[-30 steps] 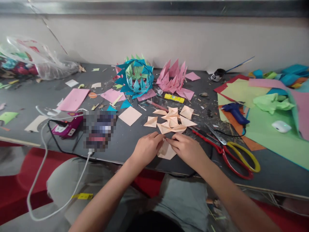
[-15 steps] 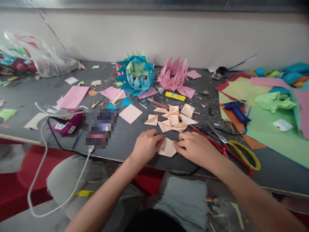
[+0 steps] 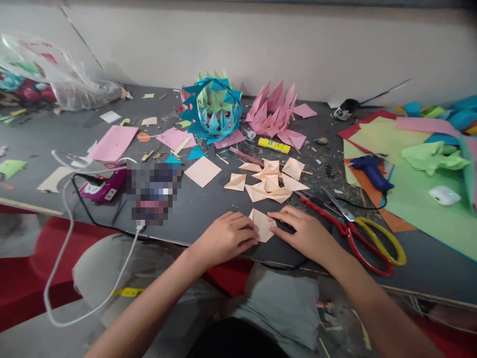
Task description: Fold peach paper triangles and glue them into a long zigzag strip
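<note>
A small folded peach paper piece (image 3: 263, 224) lies flat near the front edge of the dark table (image 3: 194, 209). My left hand (image 3: 225, 237) rests on its left side with curled fingers pressing it down. My right hand (image 3: 303, 232) lies on its right side, fingers stretched out with the tips on the paper. Just behind sits a cluster of several folded peach pieces (image 3: 270, 181) and a flat peach square (image 3: 202, 171).
Red and yellow scissors (image 3: 357, 231) lie right of my right hand. Farther back stand a blue-green paper ball (image 3: 214, 109), pink folded pieces (image 3: 276, 114), a yellow glue stick (image 3: 274, 145) and a blue glue gun (image 3: 370, 171). Coloured sheets cover the right; cables and a plastic bag sit left.
The paper piece has been flattened and turned on the table. My hands shifted slightly apart and toward me, now pressing its two sides. The view tilted up a little.
</note>
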Motion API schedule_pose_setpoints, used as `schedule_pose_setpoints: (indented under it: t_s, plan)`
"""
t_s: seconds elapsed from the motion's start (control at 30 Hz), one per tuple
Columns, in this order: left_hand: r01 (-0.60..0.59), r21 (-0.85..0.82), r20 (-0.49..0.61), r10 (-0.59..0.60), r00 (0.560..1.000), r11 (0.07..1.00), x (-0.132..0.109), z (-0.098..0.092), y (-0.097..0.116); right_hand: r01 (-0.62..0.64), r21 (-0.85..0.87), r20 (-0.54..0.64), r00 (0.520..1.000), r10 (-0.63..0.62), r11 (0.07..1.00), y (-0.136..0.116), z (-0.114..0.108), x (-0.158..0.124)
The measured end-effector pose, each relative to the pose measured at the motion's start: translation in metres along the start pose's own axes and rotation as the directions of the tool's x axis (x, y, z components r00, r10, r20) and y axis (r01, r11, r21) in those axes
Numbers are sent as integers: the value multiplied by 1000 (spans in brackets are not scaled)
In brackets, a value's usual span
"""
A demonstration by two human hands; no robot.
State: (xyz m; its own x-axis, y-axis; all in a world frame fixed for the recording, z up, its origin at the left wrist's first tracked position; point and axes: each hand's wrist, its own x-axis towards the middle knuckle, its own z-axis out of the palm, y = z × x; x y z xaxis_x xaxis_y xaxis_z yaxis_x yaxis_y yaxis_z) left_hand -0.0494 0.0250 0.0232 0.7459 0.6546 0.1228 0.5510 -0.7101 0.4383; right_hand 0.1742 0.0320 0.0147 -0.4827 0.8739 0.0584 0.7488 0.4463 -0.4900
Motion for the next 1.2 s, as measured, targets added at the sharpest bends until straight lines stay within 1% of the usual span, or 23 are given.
schedule_pose_setpoints:
  t_s: [0.13,0.23,0.33,0.43,0.57,0.63,0.73,0.83,1.03,1.2]
  plan:
    - [-25,153,28,21,999,988,7,2,1,130,53,-29,991,-128,990,3,3,0]
    - [-73,199,49,64,997,977,12,1,1,202,81,-37,979,-200,976,5,5,0]
    - [-70,181,74,57,996,981,16,0,0,225,100,-9,974,-225,969,8,3,0]
    - [-49,214,56,38,998,976,16,1,0,245,145,50,966,-254,959,12,-1,0]
    - [-72,279,43,62,997,958,9,8,10,268,174,103,952,-288,947,18,-7,3]
    - [-58,288,35,51,998,956,3,14,19,309,154,109,939,-327,939,20,-8,4]
    - [23,259,-42,-13,999,966,-7,23,32,375,84,113,917,-383,923,20,-8,5]
    - [80,207,-100,-60,993,975,-14,30,40,419,5,105,903,-417,908,17,-7,6]
    - [86,219,-171,-48,984,972,-17,38,39,463,-121,48,886,-461,878,12,-3,7]
    - [100,233,-225,-46,973,967,-18,41,38,503,-185,47,863,-504,844,7,-4,11]
